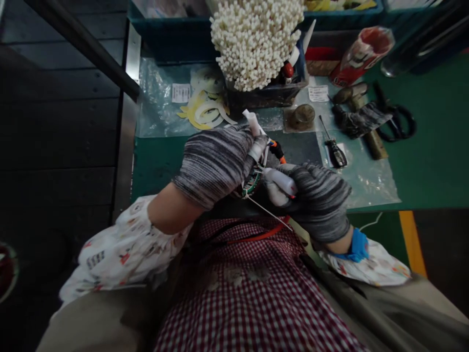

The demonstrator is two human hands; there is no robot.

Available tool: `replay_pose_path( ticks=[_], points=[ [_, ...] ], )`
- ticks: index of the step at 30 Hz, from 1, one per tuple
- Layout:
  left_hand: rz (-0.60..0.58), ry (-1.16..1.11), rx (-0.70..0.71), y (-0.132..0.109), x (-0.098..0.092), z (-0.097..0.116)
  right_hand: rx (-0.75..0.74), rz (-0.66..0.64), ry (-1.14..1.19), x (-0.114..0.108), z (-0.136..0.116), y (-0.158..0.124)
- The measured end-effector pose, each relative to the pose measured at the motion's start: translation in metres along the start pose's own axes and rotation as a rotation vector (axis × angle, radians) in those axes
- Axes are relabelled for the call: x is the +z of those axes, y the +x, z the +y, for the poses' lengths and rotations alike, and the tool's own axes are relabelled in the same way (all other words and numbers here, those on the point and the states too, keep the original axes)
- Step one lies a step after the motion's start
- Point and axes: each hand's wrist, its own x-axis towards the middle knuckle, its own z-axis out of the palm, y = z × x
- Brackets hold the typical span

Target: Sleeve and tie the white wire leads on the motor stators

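My left hand (pixel 220 159), in a grey striped knit glove, is closed around a round, green-edged part (pixel 252 185) with wires, mostly covered by the fingers. A short white tube (pixel 252 122) sticks up by its fingertips. Orange and black sleeved leads (pixel 277 149) come off the part's far side. In my right hand (pixel 318 195), gloved alike, is a small tool with a whitish translucent handle (pixel 283 181); its tip points at the part and is hard to make out. A thin white cord (pixel 269 212) runs from the part towards the lower right, below my right hand.
Behind my hands, a box (pixel 264 95) holds a thick bundle of white sticks (pixel 256 44). Yellow and white rings (pixel 208 110) lie on plastic at left. To the right are a screwdriver (pixel 335 151), a hammer (pixel 375 144), black-handled scissors (pixel 403 122) and a red can (pixel 361 56).
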Motion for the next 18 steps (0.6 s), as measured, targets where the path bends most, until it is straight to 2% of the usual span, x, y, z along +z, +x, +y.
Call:
replay_pose_path(
  ticks=[3, 7, 9, 11, 14, 16, 18],
  points=[
    [-0.117, 0.051, -0.108, 0.020, -0.012, 0.011, 0.012, -0.050, 0.003, 0.005, 0.001, 0.002],
    [-0.155, 0.058, -0.150, 0.033, -0.017, 0.016, 0.061, -0.020, 0.091, 0.005, 0.002, -0.004],
    [-0.167, 0.061, -0.168, 0.035, -0.015, 0.015, 0.147, -0.009, 0.206, 0.004, 0.007, -0.011],
    [-0.144, 0.035, -0.182, 0.036, -0.011, 0.011, 0.251, 0.014, 0.321, 0.003, 0.015, -0.020],
    [-0.009, -0.092, -0.163, 0.031, -0.005, 0.003, 0.449, 0.083, 0.462, 0.005, 0.033, -0.023],
    [0.046, -0.174, -0.118, 0.024, -0.005, -0.003, 0.559, 0.116, 0.543, 0.011, 0.047, -0.014],
    [0.015, -0.198, -0.060, 0.013, -0.006, -0.010, 0.583, 0.133, 0.615, 0.025, 0.064, 0.002]
  ],
)
